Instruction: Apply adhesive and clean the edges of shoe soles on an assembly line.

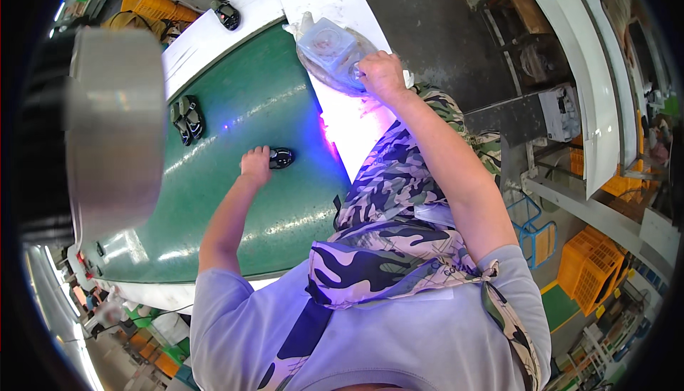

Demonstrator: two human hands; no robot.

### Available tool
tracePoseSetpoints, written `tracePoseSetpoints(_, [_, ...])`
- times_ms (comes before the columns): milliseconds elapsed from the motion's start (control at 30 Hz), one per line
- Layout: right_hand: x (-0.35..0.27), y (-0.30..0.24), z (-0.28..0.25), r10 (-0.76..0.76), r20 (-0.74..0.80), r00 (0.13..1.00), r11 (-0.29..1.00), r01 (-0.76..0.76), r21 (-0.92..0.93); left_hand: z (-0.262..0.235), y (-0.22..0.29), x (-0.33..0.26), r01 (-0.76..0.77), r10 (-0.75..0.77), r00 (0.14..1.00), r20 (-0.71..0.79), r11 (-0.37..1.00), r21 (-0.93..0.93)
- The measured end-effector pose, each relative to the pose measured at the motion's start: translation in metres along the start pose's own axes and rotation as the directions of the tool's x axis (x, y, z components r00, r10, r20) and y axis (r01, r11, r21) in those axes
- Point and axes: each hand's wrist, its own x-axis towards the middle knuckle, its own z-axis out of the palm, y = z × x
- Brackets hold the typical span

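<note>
On the green conveyor belt (242,206), my left hand (256,165) is closed on one end of a small glossy black shoe (282,158). My right hand (382,77) is closed beside a translucent blue square container (328,43), on the white ledge right of the belt. What its fingers hold, if anything, is too hidden to name. Under the container lies crumpled clear plastic (307,22). Farther left on the belt rests a pair of dark shoes (187,119) with pale edges.
Another dark shoe (226,14) is on the white ledge at the far side. A large grey cylindrical object (117,131) blocks the left of the view. White rack panels (570,56) stand to the right, with orange crates (591,266) and a blue-framed basket (533,234) below.
</note>
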Motion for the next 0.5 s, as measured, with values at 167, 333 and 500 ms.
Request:
tracePoseSetpoints(167, [0.000, -0.003, -0.002, -0.039, 0.007, 0.999, 0.999, 0.040, -0.028, -0.002, -0.011, 0.028, -0.070, 0.067, 0.988, 0.140, 0.998, 0.012])
tracePoseSetpoints(333, [0.000, -0.001, -0.012, -0.057, 0.039, 0.998, 0.994, 0.061, -0.091, -0.034, -0.021, 0.032, 0.164, -0.104, 0.967, 0.233, 0.953, -0.255])
tracePoseSetpoints(500, [0.004, 0.001, -0.009, 0.291, 0.153, 0.945, 0.956, -0.293, -0.010, 0.002, -0.037, 0.038, 0.259, -0.066, 0.960, 0.273, -0.173, -0.950])
